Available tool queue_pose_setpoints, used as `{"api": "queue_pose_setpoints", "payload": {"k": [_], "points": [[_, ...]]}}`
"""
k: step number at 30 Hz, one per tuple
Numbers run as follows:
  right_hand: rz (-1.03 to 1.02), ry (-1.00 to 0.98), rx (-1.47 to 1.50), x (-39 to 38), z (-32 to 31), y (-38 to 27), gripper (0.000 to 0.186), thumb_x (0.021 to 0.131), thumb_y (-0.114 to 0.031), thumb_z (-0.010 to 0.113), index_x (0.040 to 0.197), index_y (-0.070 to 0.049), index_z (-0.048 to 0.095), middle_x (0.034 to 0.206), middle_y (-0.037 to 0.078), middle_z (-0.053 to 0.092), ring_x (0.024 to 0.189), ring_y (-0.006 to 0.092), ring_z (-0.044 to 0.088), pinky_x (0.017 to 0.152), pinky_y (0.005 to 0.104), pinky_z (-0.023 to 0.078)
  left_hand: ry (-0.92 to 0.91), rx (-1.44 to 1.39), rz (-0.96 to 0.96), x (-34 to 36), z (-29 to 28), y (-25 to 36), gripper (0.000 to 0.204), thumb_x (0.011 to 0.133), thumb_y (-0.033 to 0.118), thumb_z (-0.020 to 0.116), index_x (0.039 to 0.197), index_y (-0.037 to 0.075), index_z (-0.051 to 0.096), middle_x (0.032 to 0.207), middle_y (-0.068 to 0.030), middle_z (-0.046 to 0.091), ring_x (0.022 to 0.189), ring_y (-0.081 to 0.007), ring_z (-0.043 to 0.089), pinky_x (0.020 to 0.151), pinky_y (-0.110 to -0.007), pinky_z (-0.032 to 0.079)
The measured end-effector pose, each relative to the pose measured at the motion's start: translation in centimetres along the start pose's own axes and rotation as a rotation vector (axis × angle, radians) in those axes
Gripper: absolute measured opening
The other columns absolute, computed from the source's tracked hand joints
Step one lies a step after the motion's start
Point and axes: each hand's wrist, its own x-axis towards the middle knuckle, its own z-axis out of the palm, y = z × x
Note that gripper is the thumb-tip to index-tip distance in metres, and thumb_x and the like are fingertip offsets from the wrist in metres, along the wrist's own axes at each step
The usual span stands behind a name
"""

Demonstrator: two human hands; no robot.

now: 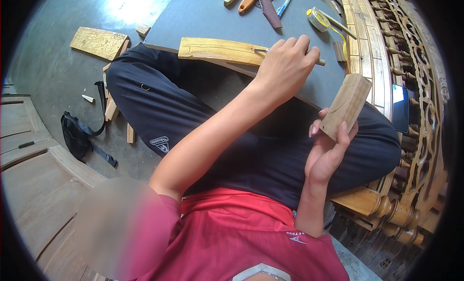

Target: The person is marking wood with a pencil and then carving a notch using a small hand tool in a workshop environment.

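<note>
In the left hand (286,67), fingers wrap a slim tool (321,62), seemingly steadying its tip by the 12-o'clock plank (217,48); the right hand's (325,154) cradle a block (346,106) at 2 o'clock, likely bearing its weight.

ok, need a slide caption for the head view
Head view: left hand grips a chisel over a yellowish board; right hand holds a wooden block.

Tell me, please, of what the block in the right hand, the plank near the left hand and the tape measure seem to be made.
Block: wood, by its grain lines; dull, so probably unvarnished.
Plank: yellowish wood, showing grain and a dark lengthwise line; finish unclear, perhaps bare.
Tape measure: probably smooth plastic case, judging by its shiny, rounded shell.
</note>
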Motion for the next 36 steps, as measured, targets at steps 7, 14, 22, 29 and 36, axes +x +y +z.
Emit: {"api": "queue_pose_setpoints", "payload": {"k": [7,14,22,29,36], "points": [[-0.007,-0.032,-0.011,-0.1,0.1,-0.1,0.043,0.108,-0.034,0.048,0.144,-0.011,0.041,0.114,0.018,0.062,0.08,0.0199,0.057,0.073,0.0329,0.047,0.069,0.006,0.025,0.0,0.4,-0.1,0.014,0.084,0.009,0.07,0.097,0.006,0.067,0.091,-0.0075,0.061,0.083,-0.0246,0.065,0.072,-0.037,0.05],[-0.025,-0.021,-0.029,0.2,0.0,-0.2,0.042,0.108,-0.034,0.048,0.143,-0.01,0.041,0.113,0.018,0.062,0.08,0.0198,0.057,0.072,0.0325,0.047,0.05,-0.024,0.009,-0.3,0.3,0.1,0.023,0.086,0.006,0.068,0.109,0.01,0.07,0.083,-0.0041,0.064,0.078,-0.0237,0.066,0.071,-0.038,0.049],[-0.036,-0.039,-0.05,0.3,-0.1,-0.3,0.043,0.108,-0.033,0.048,0.143,-0.009,0.041,0.113,0.018,0.062,0.08,0.0201,0.057,0.072,0.0326,0.047,0.082,-0.059,0.004,-0.1,0.1,0.3,0.015,0.086,0.005,0.067,0.1,0.01,0.068,0.079,-0.0041,0.064,0.074,-0.0245,0.066,0.068,-0.039,0.048],[-0.122,-0.042,-0.124,2.3,-0.9,-1.5,0.045,0.107,-0.033,0.05,0.144,-0.008,0.04,0.114,0.019,0.062,0.08,0.0208,0.058,0.074,0.0334,0.047,0.145,-0.105,-0.026,0.4,0.2,-0.1,0.012,0.086,0.004,0.066,0.097,0.008,0.066,0.078,-0.0067,0.063,0.073,-0.0282,0.067,0.067,-0.043,0.051],[-0.357,0.185,-0.048,5.9,-0.3,-3.7,0.054,0.107,-0.031,0.056,0.152,-0.01,0.034,0.115,0.019,0.059,0.084,0.0214,0.057,0.075,0.0352,0.048,0.184,-0.111,-0.041,0.6,0.5,-0.4,0.008,0.087,0.005,0.065,0.095,0.009,0.064,0.077,-0.0071,0.062,0.071,-0.0292,0.066,0.064,-0.043,0.051]]}}
